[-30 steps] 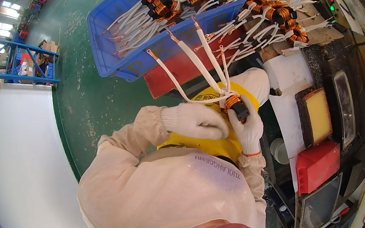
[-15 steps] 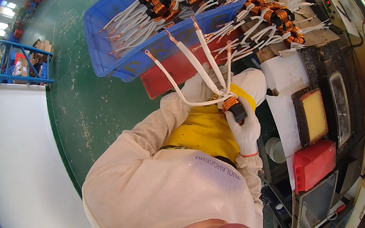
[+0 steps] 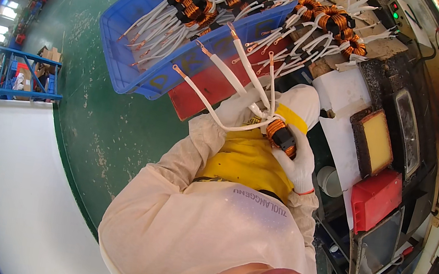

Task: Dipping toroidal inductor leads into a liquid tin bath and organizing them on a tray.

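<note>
Over your yellow cloth (image 3: 244, 163), your right hand (image 3: 300, 161) is partly closed, gripping the copper-wound coil (image 3: 280, 135). Your left hand (image 3: 235, 107) has moved up among the white leads (image 3: 248, 67), shifting work there; its opening and hold, can't tell.

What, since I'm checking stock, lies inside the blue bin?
Copper-wound coils and their white leads lie in the blue bin. They cover much of its bottom, so anything beneath them cannot be seen.
</note>
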Motion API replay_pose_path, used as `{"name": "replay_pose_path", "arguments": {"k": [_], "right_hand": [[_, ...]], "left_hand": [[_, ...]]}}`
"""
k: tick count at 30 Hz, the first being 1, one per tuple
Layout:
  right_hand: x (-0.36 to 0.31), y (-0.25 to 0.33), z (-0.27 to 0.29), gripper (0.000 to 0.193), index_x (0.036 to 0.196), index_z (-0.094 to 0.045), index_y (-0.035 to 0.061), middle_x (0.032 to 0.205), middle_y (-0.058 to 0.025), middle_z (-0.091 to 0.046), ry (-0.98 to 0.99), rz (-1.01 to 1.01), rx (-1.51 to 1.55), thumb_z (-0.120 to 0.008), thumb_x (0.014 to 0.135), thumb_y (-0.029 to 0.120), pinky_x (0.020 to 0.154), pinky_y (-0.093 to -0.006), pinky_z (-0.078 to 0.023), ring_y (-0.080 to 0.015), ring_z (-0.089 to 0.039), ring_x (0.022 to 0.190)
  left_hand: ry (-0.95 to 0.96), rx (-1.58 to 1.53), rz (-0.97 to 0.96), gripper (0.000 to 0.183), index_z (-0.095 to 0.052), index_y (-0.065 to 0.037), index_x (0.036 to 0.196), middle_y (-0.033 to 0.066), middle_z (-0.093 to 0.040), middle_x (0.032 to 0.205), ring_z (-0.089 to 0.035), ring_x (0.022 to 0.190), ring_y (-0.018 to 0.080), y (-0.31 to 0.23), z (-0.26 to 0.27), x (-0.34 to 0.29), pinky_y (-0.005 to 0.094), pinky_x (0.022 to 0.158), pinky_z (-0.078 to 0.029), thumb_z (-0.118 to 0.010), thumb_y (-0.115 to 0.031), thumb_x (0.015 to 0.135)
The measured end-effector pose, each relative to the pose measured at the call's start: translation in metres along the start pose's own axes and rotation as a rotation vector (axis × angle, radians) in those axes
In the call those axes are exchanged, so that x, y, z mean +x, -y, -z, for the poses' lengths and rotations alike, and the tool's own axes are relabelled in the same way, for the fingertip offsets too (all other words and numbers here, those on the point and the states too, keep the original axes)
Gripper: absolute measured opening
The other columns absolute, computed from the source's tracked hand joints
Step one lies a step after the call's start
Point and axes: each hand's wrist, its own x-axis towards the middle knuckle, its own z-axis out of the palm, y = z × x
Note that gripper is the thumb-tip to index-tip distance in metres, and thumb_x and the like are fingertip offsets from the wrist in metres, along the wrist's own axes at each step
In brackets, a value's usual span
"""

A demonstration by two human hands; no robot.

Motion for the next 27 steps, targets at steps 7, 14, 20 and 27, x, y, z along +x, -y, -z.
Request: {"name": "replay_pose_path", "arguments": {"k": [7,14,20,27], "right_hand": [[-0.032,-0.050,-0.007,0.094,0.140,-0.051,0.0026,0.136,-0.0202,-0.056,-0.103,0.044,-0.051,-0.087,0.068,0.051,0.105,-0.0397,-0.046,-0.0364,-0.058,0.123],[-0.016,-0.051,-0.054,0.088,0.140,-0.051,0.0027,0.134,-0.0157,-0.059,-0.189,-0.103,0.566,-0.095,0.066,0.023,0.108,-0.0357,-0.045,-0.0291,-0.059,0.123],[-0.021,-0.036,-0.040,0.077,0.136,-0.054,0.0027,0.129,-0.0118,-0.063,-0.215,-0.101,0.465,-0.091,0.068,0.011,0.106,-0.0332,-0.047,-0.0214,-0.062,0.117],[-0.059,-0.016,0.009,0.071,0.132,-0.056,0.0007,0.123,-0.0092,-0.064,-0.401,-0.142,0.574,-0.088,0.069,0.008,0.102,-0.0324,-0.048,-0.0177,-0.062,0.112]], "left_hand": [[-0.162,0.173,-0.060,0.033,-0.053,-0.006,0.123,0.0212,-0.062,0.123,-0.065,0.106,0.0276,0.000,0.006,0.004,0.0408,0.094,-0.056,-0.056,-0.033,0.103],[-0.281,0.255,-0.038,0.041,-0.053,0.000,0.114,0.0226,-0.063,0.118,-0.068,0.095,0.0279,-0.003,-0.005,0.006,0.0416,0.086,-0.059,-0.055,-0.040,0.102],[-0.360,0.242,-0.055,0.042,-0.059,0.005,0.113,0.0173,-0.068,0.101,-0.069,0.086,0.0243,0.001,-0.017,0.011,0.0376,0.079,-0.060,-0.055,-0.035,0.103],[-0.163,0.200,0.099,0.038,-0.054,0.004,0.118,0.0194,-0.065,0.111,-0.070,0.096,0.0284,0.003,-0.089,0.024,0.0408,0.082,-0.063,-0.059,-0.031,0.101]]}}
